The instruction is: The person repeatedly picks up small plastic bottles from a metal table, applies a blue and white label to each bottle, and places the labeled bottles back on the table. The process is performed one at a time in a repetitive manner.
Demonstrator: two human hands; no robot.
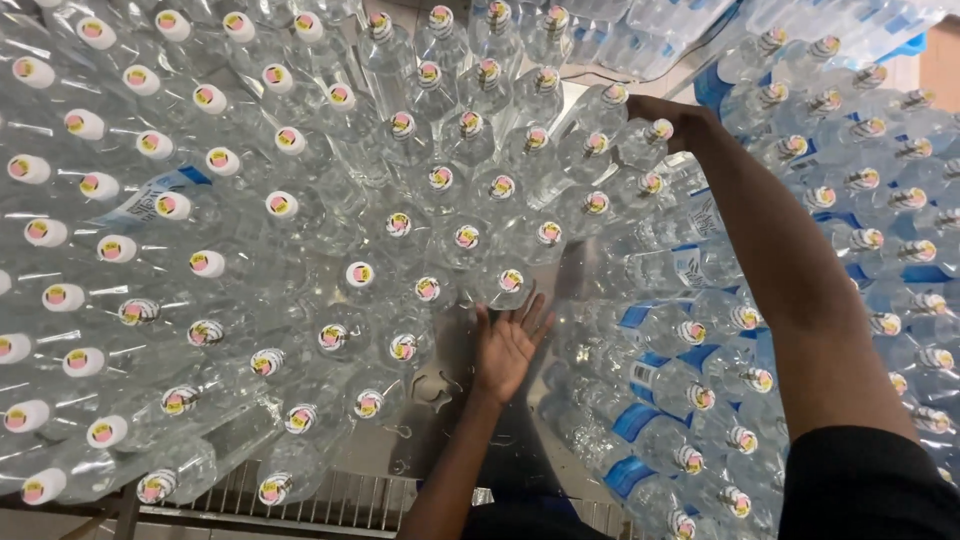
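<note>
Nearest the camera was a dark sleeve [860, 485] at lower right, from which the bare right forearm ran up and across the packed bottles. Right hand [668, 118]: curled over the cap end of one clear bottle [640, 145] at the far right edge of the unlabelled cluster; grip appeared closed around it, though the fingertips were hidden behind the bottle. Left hand [508, 345]: flat and open, fingers spread, palm up, holding nothing; fingertips just below a white-capped bottle [505, 285] at the cluster's near edge, contact uncertain.

Packages: clear plastic bottles stood upright, caps toward the camera. Left and centre group [250, 200] carried white caps with small pink-and-yellow round stickers; most showed no wrap label, but one at far left had a blue-and-white label [150, 200]. Right group [750, 330] bore blue-and-white wrap labels and ran down the right side in tight rows.

Open room: a narrow bare strip of wet, shiny metal surface [440, 395] lay between the two groups, with the left hand in it. Along the near edge sat a metal grate [340, 500] of thin parallel bars. Bottles crowded every other direction; a brown wall patch [940, 65] showed at upper right.
</note>
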